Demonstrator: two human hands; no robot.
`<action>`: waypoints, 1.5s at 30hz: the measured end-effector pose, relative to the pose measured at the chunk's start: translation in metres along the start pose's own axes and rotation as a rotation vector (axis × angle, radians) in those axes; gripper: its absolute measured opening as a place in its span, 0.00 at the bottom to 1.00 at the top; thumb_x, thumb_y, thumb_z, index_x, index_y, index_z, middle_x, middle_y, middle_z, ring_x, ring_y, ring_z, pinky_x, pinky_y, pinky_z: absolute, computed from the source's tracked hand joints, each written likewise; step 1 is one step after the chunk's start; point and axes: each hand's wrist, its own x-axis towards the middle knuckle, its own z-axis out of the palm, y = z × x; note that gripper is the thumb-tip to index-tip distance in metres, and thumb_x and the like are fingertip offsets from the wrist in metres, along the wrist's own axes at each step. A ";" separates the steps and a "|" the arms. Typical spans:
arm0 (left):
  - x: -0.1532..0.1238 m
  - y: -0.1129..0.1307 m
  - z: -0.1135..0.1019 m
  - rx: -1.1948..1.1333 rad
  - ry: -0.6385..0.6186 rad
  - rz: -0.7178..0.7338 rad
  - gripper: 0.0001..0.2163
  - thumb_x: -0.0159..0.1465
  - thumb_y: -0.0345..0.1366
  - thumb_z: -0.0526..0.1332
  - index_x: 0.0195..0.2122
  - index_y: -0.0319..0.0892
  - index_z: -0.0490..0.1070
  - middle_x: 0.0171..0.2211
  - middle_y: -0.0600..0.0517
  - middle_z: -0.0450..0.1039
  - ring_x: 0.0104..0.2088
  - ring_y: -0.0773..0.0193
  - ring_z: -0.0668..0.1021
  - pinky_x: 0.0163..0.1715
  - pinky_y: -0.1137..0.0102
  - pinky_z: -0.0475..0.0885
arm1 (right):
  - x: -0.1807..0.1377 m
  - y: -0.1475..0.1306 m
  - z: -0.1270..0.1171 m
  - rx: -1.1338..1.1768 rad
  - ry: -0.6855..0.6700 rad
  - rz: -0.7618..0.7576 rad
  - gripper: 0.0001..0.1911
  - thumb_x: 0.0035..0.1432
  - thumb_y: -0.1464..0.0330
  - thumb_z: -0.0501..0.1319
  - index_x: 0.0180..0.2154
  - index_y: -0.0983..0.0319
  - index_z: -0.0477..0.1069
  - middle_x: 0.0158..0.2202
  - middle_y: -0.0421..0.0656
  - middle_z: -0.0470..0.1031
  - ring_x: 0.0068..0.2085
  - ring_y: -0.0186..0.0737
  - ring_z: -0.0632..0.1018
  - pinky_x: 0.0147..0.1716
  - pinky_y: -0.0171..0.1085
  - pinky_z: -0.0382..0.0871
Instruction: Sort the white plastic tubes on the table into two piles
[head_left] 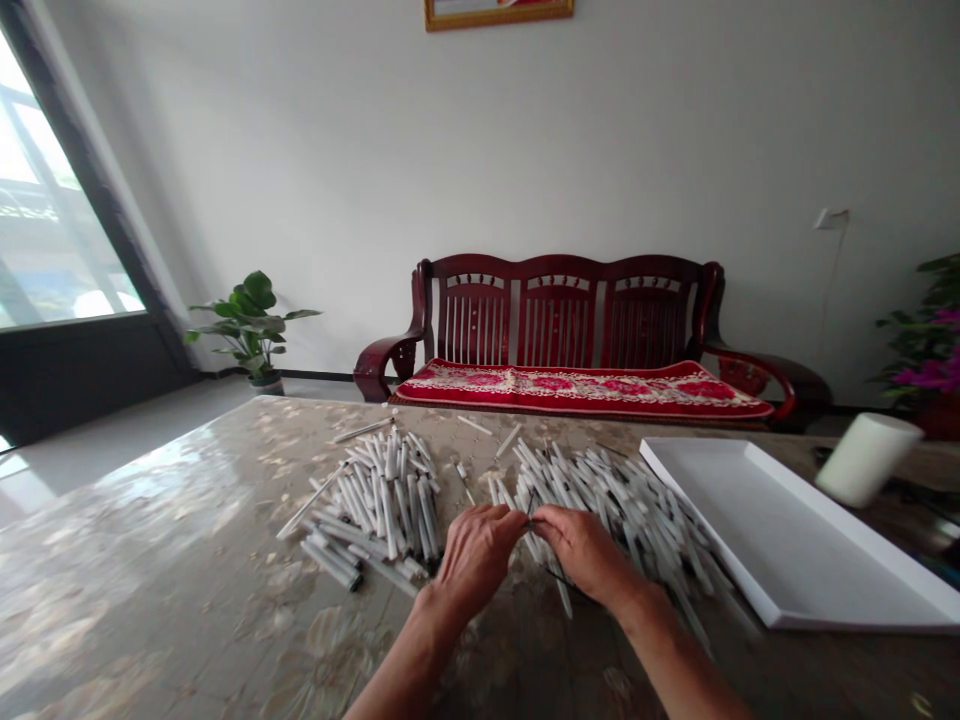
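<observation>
My left hand [475, 555] and my right hand [589, 553] meet at the middle of the table, fingers pinched together on a small thin dark piece [529, 516] between them. Just left of my hands lies a pile of white tubes with dark caps [379, 505]. A second, wider pile of white tubes [615, 500] spreads out behind and to the right of my right hand. A few single tubes [363, 431] lie scattered farther back on the patterned table [172, 560].
A shallow white tray [787, 545] sits at the right, with a white cylinder [866, 458] beyond it. Behind the table stand a red wooden bench [574, 340] with a red cushion, a potted plant [251, 325] at left and flowers [930, 350] at right.
</observation>
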 end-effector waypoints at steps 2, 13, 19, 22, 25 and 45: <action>0.000 -0.004 -0.002 -0.130 0.002 -0.081 0.10 0.68 0.40 0.55 0.36 0.51 0.77 0.30 0.51 0.77 0.31 0.63 0.76 0.30 0.72 0.59 | 0.000 0.003 -0.003 -0.048 0.038 -0.024 0.13 0.65 0.66 0.53 0.41 0.56 0.77 0.37 0.42 0.81 0.40 0.41 0.80 0.38 0.34 0.65; 0.014 0.003 0.013 -1.594 0.389 -0.645 0.14 0.56 0.44 0.68 0.34 0.42 0.69 0.32 0.49 0.78 0.33 0.62 0.81 0.37 0.68 0.76 | 0.001 0.011 -0.001 -0.205 0.367 0.015 0.13 0.64 0.68 0.53 0.44 0.58 0.75 0.44 0.47 0.78 0.47 0.44 0.77 0.46 0.38 0.67; 0.015 0.005 0.018 -1.859 0.524 -0.734 0.07 0.61 0.35 0.66 0.36 0.42 0.67 0.41 0.45 0.81 0.45 0.59 0.82 0.50 0.64 0.75 | -0.002 -0.008 -0.002 -0.034 0.092 0.181 0.24 0.69 0.56 0.47 0.28 0.58 0.73 0.23 0.40 0.76 0.28 0.38 0.77 0.28 0.32 0.62; 0.015 0.007 0.020 -1.876 0.563 -0.766 0.06 0.62 0.32 0.65 0.36 0.42 0.67 0.42 0.44 0.81 0.46 0.59 0.82 0.50 0.64 0.76 | -0.002 -0.013 0.001 0.113 0.035 0.179 0.25 0.68 0.54 0.47 0.27 0.58 0.72 0.20 0.39 0.74 0.25 0.37 0.75 0.26 0.31 0.60; 0.015 0.008 0.021 -1.869 0.560 -0.757 0.08 0.59 0.34 0.68 0.35 0.42 0.68 0.42 0.44 0.81 0.45 0.58 0.82 0.47 0.65 0.77 | 0.000 -0.009 0.008 0.232 0.013 0.212 0.22 0.66 0.55 0.49 0.26 0.58 0.70 0.18 0.37 0.71 0.20 0.35 0.73 0.22 0.31 0.59; 0.014 0.007 0.023 -1.711 0.584 -0.857 0.14 0.49 0.35 0.76 0.29 0.37 0.71 0.22 0.54 0.76 0.23 0.69 0.80 0.24 0.78 0.76 | 0.002 0.012 0.015 0.256 0.210 0.214 0.21 0.65 0.55 0.49 0.28 0.58 0.71 0.21 0.41 0.74 0.22 0.39 0.76 0.22 0.33 0.65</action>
